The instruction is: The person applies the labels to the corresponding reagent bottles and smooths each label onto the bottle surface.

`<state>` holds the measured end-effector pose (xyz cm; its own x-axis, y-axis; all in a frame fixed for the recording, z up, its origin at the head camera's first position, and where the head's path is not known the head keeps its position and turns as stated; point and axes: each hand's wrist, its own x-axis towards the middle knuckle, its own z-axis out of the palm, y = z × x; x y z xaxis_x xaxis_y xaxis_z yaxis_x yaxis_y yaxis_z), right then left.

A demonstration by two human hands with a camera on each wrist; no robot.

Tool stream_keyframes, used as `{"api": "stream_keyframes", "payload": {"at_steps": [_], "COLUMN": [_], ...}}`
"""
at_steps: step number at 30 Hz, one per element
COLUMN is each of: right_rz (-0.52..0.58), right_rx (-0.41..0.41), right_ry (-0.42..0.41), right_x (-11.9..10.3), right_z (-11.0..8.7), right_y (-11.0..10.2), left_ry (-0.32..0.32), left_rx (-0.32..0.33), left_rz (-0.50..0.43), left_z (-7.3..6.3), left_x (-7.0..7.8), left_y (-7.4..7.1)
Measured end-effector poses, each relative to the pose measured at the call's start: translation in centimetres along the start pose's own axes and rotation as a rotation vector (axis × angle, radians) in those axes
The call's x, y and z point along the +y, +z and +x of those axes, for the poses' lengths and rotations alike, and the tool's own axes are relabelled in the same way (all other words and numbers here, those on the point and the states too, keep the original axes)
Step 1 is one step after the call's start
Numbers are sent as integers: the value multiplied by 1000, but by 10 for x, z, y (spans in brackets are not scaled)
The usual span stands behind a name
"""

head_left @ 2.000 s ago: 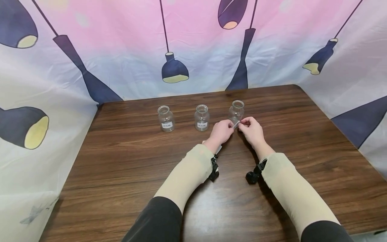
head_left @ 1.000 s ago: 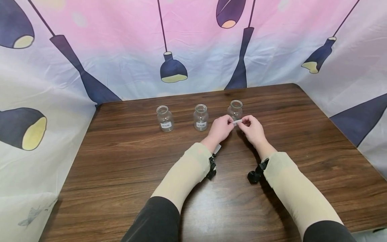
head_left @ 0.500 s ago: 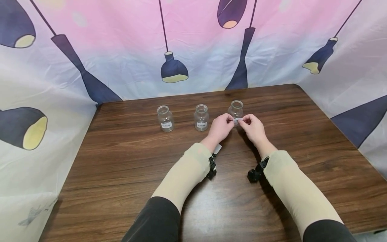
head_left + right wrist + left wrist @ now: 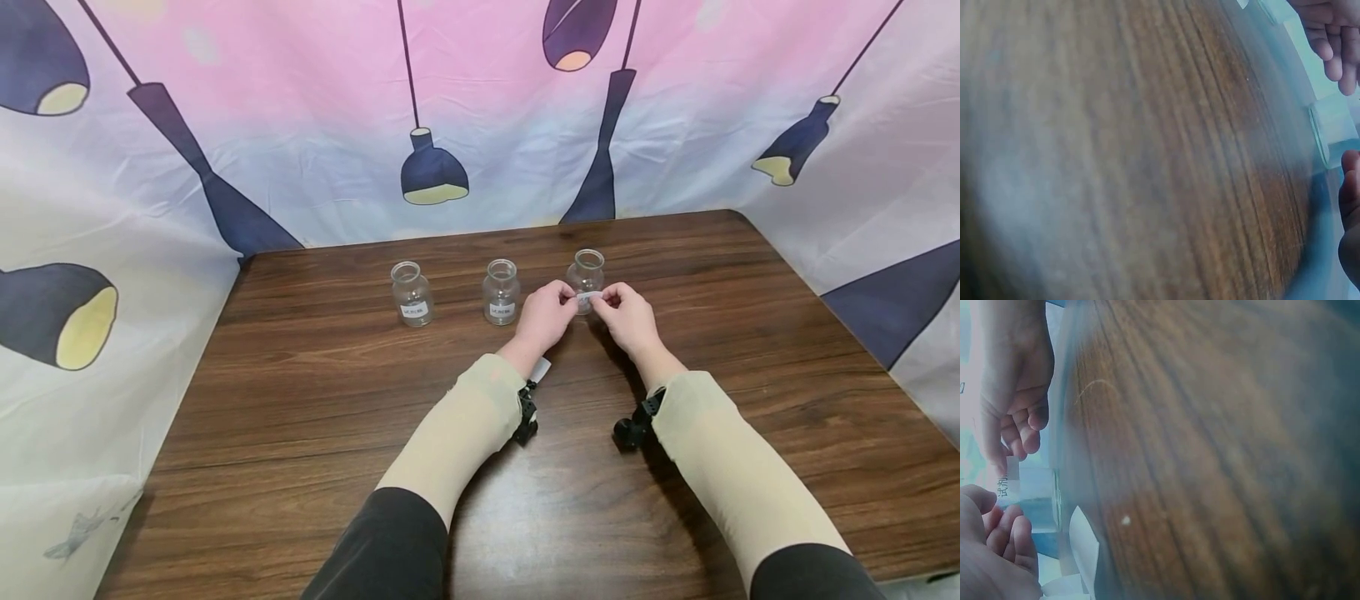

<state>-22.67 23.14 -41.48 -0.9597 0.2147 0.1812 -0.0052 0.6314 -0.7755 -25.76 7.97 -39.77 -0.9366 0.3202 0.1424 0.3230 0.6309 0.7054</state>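
Note:
My left hand (image 4: 546, 318) and right hand (image 4: 628, 323) meet in front of the rightmost clear glass jar (image 4: 587, 265). Between their fingertips is a small white label (image 4: 586, 297), pinched at its left end by the left hand and at its right end by the right. It overlaps the front of the jar in the head view. Dark printed characters show on the label (image 4: 1008, 479) in the left wrist view, with the jar (image 4: 1040, 500) right behind it. From the right wrist, the jar's base (image 4: 1333, 131) appears between the two hands.
Two more glass jars, one in the middle (image 4: 501, 287) and one at the left (image 4: 411, 292), stand upright with printed white labels on their fronts. A white piece of paper (image 4: 539, 370) lies by the left wrist on the brown wooden table (image 4: 315, 400). A patterned cloth (image 4: 337, 167) hangs behind.
Both hands have lifted the label slightly and brought it from a slanted position to nearly level across the jar's front. The jars stay where they were.

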Motion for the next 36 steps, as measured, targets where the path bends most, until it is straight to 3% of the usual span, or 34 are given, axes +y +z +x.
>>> {"api": "stream_keyframes", "payload": {"at_steps": [11,22,36], "right_rz": [-12,34,-36], "right_rx": [-15,-77,-61], "right_ry": [-69,-103,-103], "right_x": [3,3,3], "right_z": [4,7,9], "right_y": [-4,-9,-10], "left_ry": [-15,-47,-39], "left_rx": [51,-68,-60], "left_rz": [-43,-19,29], "left_z": [2,8,9], "left_x": [0,2,-2], "left_y": [-3,-4,-3]}}
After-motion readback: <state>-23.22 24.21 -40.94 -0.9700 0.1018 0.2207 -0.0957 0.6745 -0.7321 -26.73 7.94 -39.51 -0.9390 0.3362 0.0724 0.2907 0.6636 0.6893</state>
